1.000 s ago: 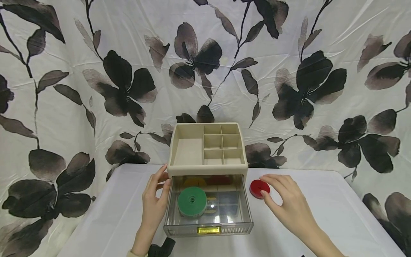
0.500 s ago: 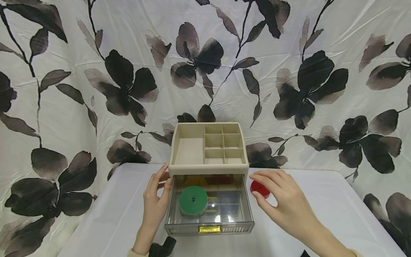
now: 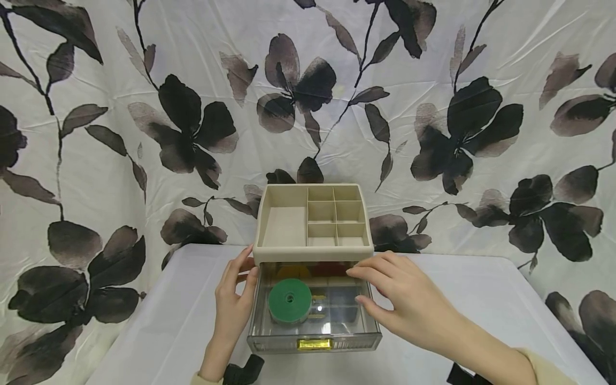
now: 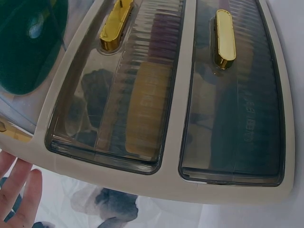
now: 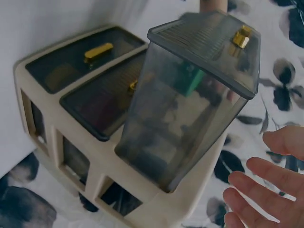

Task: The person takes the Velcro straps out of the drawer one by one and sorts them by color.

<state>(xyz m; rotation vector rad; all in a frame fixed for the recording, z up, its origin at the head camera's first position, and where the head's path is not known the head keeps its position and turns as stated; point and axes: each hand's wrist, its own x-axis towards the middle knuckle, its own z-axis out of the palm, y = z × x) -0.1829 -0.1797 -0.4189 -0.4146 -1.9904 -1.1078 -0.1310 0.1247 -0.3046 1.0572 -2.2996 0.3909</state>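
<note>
In the head view, a cream desk organizer [image 3: 313, 255] has its clear upper drawer [image 3: 337, 339] pulled out. Inside the drawer lies a green disc-shaped roll [image 3: 290, 300] with a small centre hole. My left hand [image 3: 234, 299] rests its fingertips against the organizer's left side, fingers loosely extended. Over the drawer's right edge hovers my right hand [image 3: 404, 299], thumb and fingers spread apart. A sliver of a red disc [image 3: 382, 292] shows between its thumb and fingers; the rest is hidden behind the hand. The right wrist view shows no object in the right hand [image 5: 275, 183].
Open compartments [image 3: 334, 213] divide the organizer's top. Two shut drawers with gold handles [image 4: 225, 38] sit below the pulled-out one, seen in the left wrist view. A white table [image 3: 192, 278] bears everything, and a floral cloth [image 3: 308, 107] hangs behind it.
My right hand has moved left, from beside the red disc to over the drawer's right edge, and now covers most of the disc. My left hand has stayed in place.
</note>
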